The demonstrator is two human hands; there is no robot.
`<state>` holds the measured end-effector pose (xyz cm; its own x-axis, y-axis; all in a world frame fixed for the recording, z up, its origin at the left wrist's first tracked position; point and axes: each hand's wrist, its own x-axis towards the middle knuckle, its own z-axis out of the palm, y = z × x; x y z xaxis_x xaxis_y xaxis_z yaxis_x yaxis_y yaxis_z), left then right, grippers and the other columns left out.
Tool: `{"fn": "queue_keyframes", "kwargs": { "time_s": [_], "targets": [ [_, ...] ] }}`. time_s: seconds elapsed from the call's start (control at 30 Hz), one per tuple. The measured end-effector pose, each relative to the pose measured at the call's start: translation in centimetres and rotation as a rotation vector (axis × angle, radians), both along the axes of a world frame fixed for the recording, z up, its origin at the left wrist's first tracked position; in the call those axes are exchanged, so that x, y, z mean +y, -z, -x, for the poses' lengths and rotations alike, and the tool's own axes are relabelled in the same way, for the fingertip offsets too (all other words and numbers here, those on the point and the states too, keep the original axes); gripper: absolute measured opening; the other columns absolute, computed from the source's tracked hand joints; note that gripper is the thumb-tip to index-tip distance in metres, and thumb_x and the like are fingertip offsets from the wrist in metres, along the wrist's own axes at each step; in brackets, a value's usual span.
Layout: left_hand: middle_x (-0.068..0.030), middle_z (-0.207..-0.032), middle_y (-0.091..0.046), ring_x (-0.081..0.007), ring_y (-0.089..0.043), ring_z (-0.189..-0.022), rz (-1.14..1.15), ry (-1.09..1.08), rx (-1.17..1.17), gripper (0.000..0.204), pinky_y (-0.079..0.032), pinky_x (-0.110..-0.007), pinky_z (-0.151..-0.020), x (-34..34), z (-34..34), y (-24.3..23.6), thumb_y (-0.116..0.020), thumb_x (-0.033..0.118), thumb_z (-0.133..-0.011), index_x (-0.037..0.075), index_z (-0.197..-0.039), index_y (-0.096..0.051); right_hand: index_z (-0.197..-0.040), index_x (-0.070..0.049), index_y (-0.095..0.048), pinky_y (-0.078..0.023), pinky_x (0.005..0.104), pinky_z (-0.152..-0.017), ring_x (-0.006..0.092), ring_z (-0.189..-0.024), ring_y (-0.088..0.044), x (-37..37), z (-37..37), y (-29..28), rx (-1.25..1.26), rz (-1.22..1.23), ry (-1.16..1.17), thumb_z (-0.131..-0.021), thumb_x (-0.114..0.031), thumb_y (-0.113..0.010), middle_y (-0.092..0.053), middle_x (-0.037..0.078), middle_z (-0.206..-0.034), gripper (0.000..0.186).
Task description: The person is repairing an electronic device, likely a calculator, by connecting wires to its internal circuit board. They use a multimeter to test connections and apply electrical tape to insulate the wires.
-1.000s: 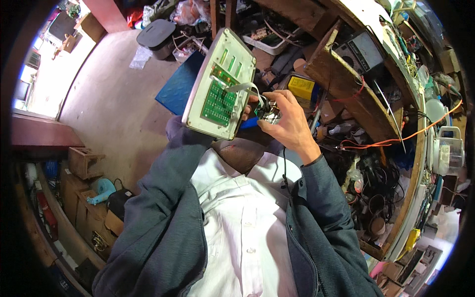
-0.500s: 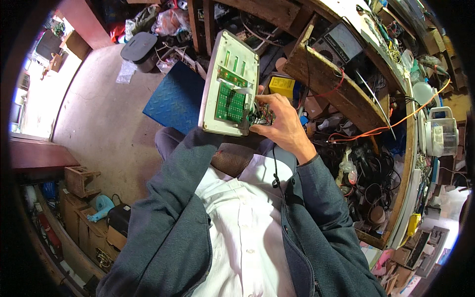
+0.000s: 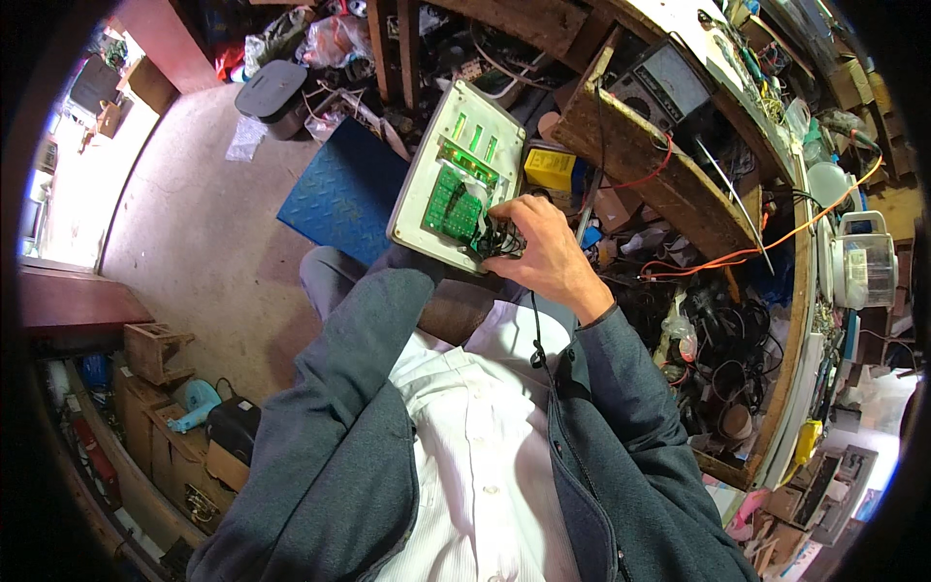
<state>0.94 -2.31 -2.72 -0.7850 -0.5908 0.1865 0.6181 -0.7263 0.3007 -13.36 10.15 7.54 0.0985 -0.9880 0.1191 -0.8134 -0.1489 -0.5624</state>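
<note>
A light-grey display housing [image 3: 417, 206] from an electronic device is held tilted above my lap, its inner side facing up. Green circuit boards [image 3: 453, 202] sit in it, below three narrow slots with green strips. My left sleeve runs to the near left edge of the housing; the left hand itself is hidden beneath, where it bears the weight. At the right edge, my right hand [image 3: 545, 242] curves its thumb and fingers around a bundle of thin dark wires [image 3: 497, 239] by the board. Its fingertips are partly hidden among them.
A blue patterned metal plate [image 3: 344, 194] lies beyond my knees on the left. Past the housing stands a yellow box [image 3: 550, 169]. An open wooden drawer [image 3: 669, 170] and a bin of tangled black cables [image 3: 742, 349] are close on my right. A dark bucket [image 3: 274, 97] stands far left.
The housing has come slightly nearer and tilted clockwise. My right hand has shifted a little left and nearer with it, staying at the wires.
</note>
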Motion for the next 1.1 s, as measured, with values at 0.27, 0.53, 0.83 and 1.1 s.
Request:
{"fn": "queue_keyframes", "kwargs": {
  "time_s": [0.27,0.53,0.83,1.1],
  "targets": [
    [-0.0224,-0.139,-0.057,-0.0354,-0.061,-0.122,-0.06,0.021,0.078,0.074,-0.054,-0.046,-0.1,-0.2,1.2,-0.2,-0.049,0.058,-0.1,0.004,-0.15,-0.043,-0.114,-0.002,-0.064,-0.042,0.042,-0.096,0.0343,-0.108,-0.055,0.4,-0.5,0.3,0.096,0.006,0.03,-0.069,-0.029,-0.084,-0.06,0.015,-0.107,0.057],
    [-0.0219,-0.137,-0.06,-0.0348,-0.063,-0.119,-0.148,0.085,0.127,0.073,-0.055,-0.046,-0.099,-0.4,0.6,-0.3,-0.05,0.057,-0.1,0.003,-0.148,-0.046,-0.116,0.0,-0.062,-0.043,0.0433,-0.095,0.035,-0.106,-0.056,0.6,-0.7,0.5,0.056,0.0,0.068,-0.071,-0.029,-0.08,-0.06,0.017,-0.105,0.056],
    [-0.0144,-0.098,-0.074,-0.0196,-0.072,-0.085,0.216,-0.349,-0.312,0.014,-0.062,-0.036,-0.077,-3.3,-5.0,5.0,-0.058,0.006,-0.096,-0.001,-0.103,-0.068,-0.125,-0.001,-0.061,-0.042,0.0449,-0.1,0.0352,-0.109,-0.057,0.5,-1.2,0.1,0.138,0.038,-0.05,-0.074,-0.034,-0.081,-0.064,0.017,-0.113,0.064],
    [-0.0124,-0.086,-0.072,-0.0192,-0.071,-0.074,0.07,-0.255,-0.435,0.014,-0.062,-0.033,-0.073,-4.9,-7.1,3.7,-0.058,0.008,-0.093,-0.001,-0.091,-0.068,-0.109,-0.005,-0.064,-0.045,0.0466,-0.096,0.0342,-0.105,-0.061,2.7,0.3,0.6,0.03,0.381,0.166,-0.072,-0.012,-0.078,-0.065,0.013,-0.111,0.04]
  ]
}}
